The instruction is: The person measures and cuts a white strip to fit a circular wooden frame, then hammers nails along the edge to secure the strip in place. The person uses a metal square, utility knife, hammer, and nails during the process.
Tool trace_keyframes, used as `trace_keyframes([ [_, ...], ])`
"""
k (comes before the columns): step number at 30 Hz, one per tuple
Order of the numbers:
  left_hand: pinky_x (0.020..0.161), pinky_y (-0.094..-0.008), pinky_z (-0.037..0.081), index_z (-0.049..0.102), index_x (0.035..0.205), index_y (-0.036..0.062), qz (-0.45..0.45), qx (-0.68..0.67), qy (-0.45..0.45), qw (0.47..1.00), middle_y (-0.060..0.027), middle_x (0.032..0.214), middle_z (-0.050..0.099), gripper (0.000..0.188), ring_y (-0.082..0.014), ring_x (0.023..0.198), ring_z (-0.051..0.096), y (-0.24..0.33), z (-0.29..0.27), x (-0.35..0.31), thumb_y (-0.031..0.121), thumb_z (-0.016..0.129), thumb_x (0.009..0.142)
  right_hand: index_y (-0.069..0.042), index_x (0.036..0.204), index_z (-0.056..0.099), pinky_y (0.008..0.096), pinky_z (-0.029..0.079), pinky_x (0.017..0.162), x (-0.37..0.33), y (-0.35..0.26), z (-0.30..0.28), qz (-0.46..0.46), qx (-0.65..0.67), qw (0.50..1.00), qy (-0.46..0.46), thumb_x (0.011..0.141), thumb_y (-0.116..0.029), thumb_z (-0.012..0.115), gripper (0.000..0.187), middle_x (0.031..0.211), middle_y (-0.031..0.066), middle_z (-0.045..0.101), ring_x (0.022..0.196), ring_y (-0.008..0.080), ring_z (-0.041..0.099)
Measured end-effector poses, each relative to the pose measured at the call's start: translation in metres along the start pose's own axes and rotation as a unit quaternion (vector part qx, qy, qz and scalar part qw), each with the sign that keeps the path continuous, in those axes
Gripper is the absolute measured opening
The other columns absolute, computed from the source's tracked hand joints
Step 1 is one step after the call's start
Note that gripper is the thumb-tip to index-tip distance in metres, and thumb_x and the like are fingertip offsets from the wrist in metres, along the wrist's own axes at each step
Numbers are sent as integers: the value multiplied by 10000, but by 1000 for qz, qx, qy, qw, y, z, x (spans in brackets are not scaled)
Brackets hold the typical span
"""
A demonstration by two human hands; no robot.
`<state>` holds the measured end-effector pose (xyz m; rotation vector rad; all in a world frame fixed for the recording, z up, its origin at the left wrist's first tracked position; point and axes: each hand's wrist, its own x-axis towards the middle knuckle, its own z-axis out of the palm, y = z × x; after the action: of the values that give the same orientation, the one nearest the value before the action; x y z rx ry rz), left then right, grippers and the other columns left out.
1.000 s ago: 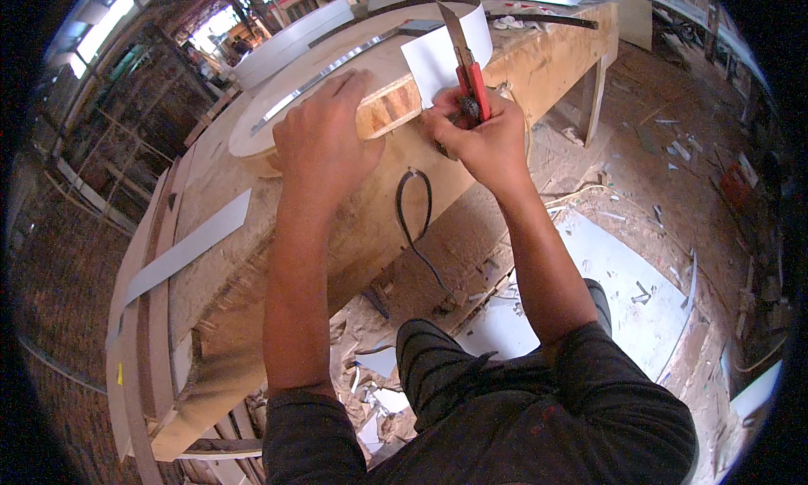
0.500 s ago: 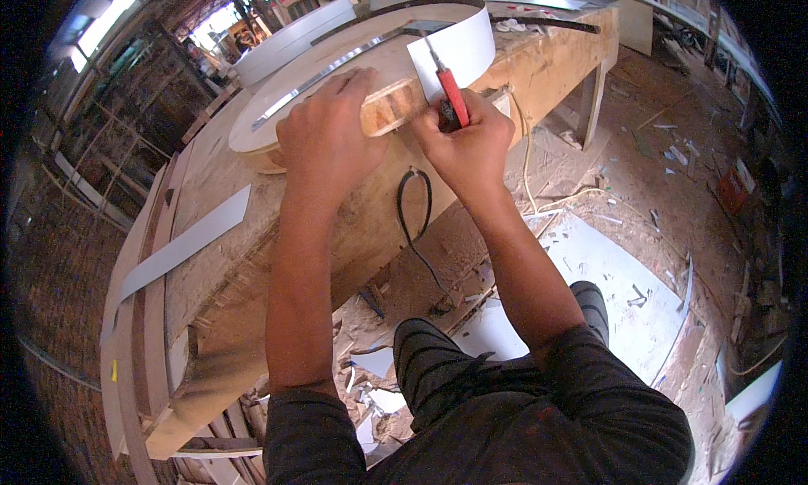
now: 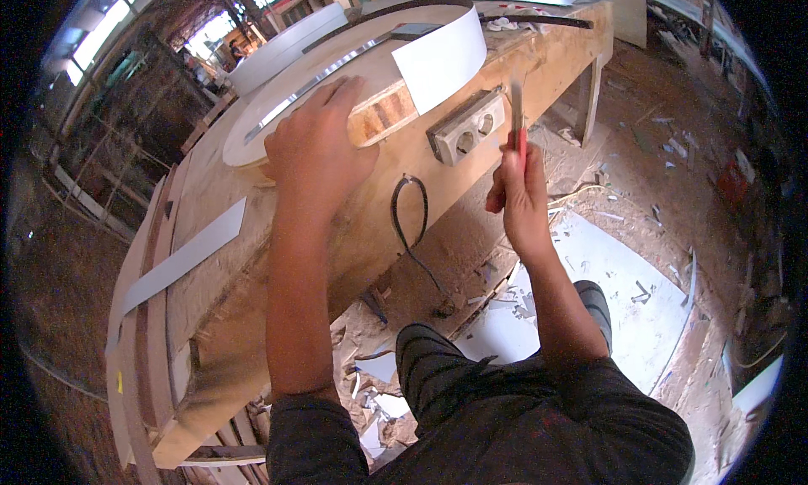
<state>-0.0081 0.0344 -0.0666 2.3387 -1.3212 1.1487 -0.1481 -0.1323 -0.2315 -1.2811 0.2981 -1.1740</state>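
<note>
My left hand (image 3: 316, 136) grips the edge of a rounded wooden board (image 3: 383, 119), its fingers lying over the top. A wide white edging strip (image 3: 442, 64) curls around the board's far right side, its loose end hanging beside the bare wood edge. My right hand (image 3: 522, 190) is closed around a red-handled knife (image 3: 520, 140). The knife's metal blade points up and away, blurred by motion. It is apart from the strip, just right of a double power socket (image 3: 470, 127) on the bench side.
The wooden bench (image 3: 539, 64) runs from near left to far right. A flat white strip (image 3: 185, 254) lies on its left part. A black cable loop (image 3: 408, 212) hangs from its side. On the floor are a white sheet (image 3: 623, 275) and scattered offcuts.
My right hand has drawn the knife away from the white strip, to the right and nearer me, uncovering the socket. My left hand still grips the board.
</note>
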Motion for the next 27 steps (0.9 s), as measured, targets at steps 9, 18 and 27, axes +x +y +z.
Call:
trace_keyframes([
  [9, 959, -515, 572, 660, 1406, 175, 3, -3, -9, 1000, -58, 1402, 693, 700, -363, 1180, 697, 0, -6, -1, 194, 829, 727, -115, 1402, 511, 552, 545, 639, -27, -37, 18, -152, -376, 906, -121, 1075, -294, 620, 389, 835, 236, 726, 750, 482, 713],
  [18, 947, -501, 579, 667, 1396, 154, 18, -15, 7, 1000, -77, 1402, 692, 684, -374, 1161, 702, -1, -4, -1, 181, 821, 730, -118, 1396, 518, 554, 549, 647, -22, -37, 28, -174, -339, 917, -114, 1081, -277, 604, 363, 859, 241, 731, 770, 482, 718],
  [27, 932, -494, 581, 679, 1367, 144, 22, 5, 3, 1000, -80, 1348, 714, 666, -363, 1143, 708, 1, -8, -1, 181, 832, 720, -142, 1387, 531, 547, 548, 629, -23, -39, 35, -161, -370, 910, -95, 1080, -292, 608, 351, 826, 219, 731, 753, 464, 723],
])
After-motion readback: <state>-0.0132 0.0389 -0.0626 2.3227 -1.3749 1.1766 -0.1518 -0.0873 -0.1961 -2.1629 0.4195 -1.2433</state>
